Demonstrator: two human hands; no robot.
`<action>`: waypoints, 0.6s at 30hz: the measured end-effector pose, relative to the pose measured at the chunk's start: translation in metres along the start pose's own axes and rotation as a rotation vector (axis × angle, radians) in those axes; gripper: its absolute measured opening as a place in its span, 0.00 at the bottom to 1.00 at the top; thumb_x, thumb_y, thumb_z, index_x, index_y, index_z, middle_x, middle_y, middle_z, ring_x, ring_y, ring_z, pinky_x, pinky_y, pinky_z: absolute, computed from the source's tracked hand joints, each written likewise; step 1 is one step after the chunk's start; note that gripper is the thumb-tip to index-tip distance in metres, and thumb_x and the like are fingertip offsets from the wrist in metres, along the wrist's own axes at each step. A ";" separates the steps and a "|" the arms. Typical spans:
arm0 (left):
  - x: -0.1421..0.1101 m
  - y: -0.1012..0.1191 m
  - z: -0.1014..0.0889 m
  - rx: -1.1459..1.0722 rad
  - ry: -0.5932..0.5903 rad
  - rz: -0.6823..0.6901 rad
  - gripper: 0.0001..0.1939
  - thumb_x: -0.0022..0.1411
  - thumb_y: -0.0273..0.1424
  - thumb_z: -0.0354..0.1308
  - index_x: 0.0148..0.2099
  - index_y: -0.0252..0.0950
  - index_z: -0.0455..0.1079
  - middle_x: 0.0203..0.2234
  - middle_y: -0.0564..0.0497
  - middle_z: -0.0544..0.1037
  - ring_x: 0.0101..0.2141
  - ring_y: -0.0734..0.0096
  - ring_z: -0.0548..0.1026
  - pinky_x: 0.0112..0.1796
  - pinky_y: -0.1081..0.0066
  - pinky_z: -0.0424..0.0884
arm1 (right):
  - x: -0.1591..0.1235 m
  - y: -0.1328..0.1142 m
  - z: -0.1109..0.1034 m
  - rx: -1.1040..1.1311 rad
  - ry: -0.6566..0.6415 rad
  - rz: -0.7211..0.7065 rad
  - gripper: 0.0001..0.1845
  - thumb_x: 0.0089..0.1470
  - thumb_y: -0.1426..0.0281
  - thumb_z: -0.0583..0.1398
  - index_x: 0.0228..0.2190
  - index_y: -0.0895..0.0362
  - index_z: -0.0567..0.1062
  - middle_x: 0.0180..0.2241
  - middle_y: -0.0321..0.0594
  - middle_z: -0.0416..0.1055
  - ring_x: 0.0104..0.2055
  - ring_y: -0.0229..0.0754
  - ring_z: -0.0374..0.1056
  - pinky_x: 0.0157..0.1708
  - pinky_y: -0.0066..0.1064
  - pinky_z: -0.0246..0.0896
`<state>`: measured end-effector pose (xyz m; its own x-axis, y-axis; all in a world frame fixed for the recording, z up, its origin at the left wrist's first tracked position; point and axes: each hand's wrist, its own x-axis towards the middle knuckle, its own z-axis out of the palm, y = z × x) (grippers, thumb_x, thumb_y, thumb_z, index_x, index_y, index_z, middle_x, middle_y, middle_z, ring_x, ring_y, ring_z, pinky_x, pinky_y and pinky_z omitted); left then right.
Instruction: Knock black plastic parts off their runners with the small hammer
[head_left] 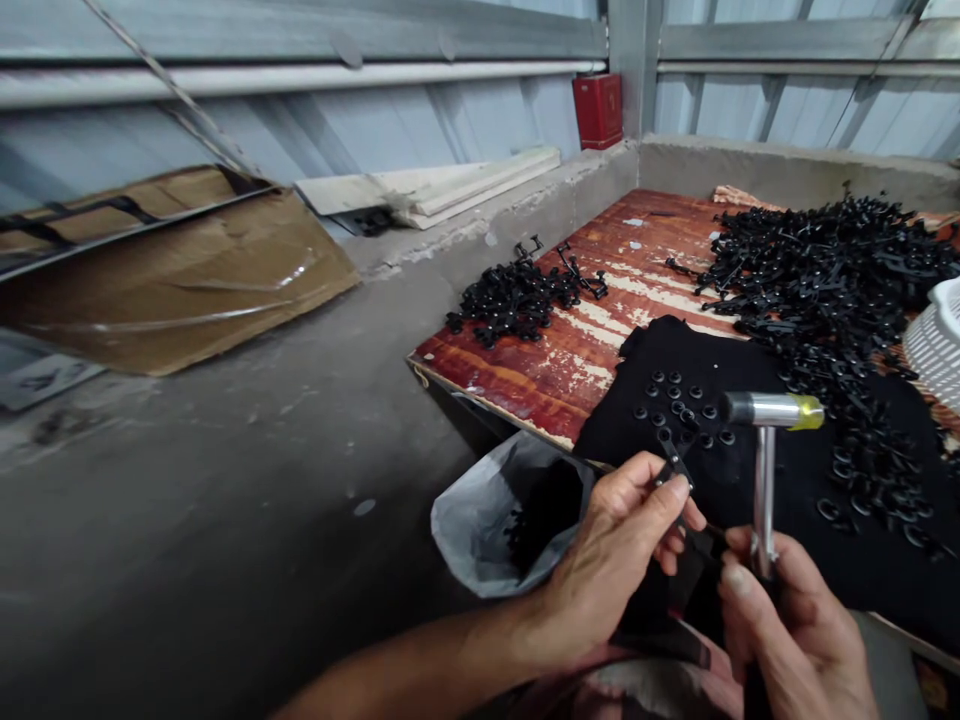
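Between the thumb and fingers of my left hand [619, 535] is a small black part [675, 462] with shiny pins. My right hand [795, 620] is closed around the handle of a small hammer [763, 480], held upright, its head dark at one end and yellow at the other. Something thin and dark also seems to run between my two hands, but I cannot make out what it is. Just beyond my left hand, several black rings [675, 392] lie on a black cloth [697, 350]. More black rings [877, 480] are heaped to the right of the hammer.
A large pile of black parts [825, 260] covers the table's [510, 385] far right, and a smaller pile [517, 300] sits left. Below the table edge hangs an open bag [472, 520] with dark contents. A white basket [937, 335] stands right; cardboard [195, 270] leans left.
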<state>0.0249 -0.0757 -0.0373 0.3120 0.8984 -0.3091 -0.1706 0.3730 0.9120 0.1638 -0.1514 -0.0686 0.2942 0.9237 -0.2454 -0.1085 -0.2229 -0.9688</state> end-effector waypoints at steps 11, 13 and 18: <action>-0.007 -0.014 -0.029 -0.129 -0.163 -0.183 0.17 0.52 0.42 0.62 0.36 0.35 0.66 0.29 0.49 0.74 0.28 0.71 0.72 0.29 0.71 0.69 | 0.020 -0.016 0.006 0.092 -0.150 0.048 0.16 0.54 0.56 0.65 0.37 0.53 0.71 0.16 0.27 0.60 0.15 0.31 0.50 0.14 0.20 0.47; -0.012 -0.006 -0.045 0.240 -0.277 -0.199 0.15 0.53 0.42 0.61 0.33 0.34 0.68 0.29 0.48 0.74 0.29 0.70 0.72 0.29 0.70 0.69 | 0.022 -0.024 0.000 0.046 -0.143 0.017 0.14 0.54 0.57 0.65 0.36 0.54 0.73 0.18 0.28 0.61 0.16 0.31 0.51 0.15 0.21 0.49; -0.025 0.029 -0.047 0.939 0.102 0.514 0.07 0.60 0.34 0.55 0.40 0.38 0.69 0.41 0.46 0.75 0.43 0.63 0.71 0.46 0.63 0.64 | 0.025 -0.036 -0.005 -0.075 -0.267 -0.030 0.12 0.56 0.58 0.63 0.34 0.53 0.74 0.20 0.28 0.58 0.18 0.32 0.49 0.17 0.22 0.49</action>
<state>-0.0315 -0.0764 -0.0161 0.3202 0.9282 0.1896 0.5404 -0.3434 0.7682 0.1795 -0.1217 -0.0397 0.0348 0.9775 -0.2083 -0.0299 -0.2073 -0.9778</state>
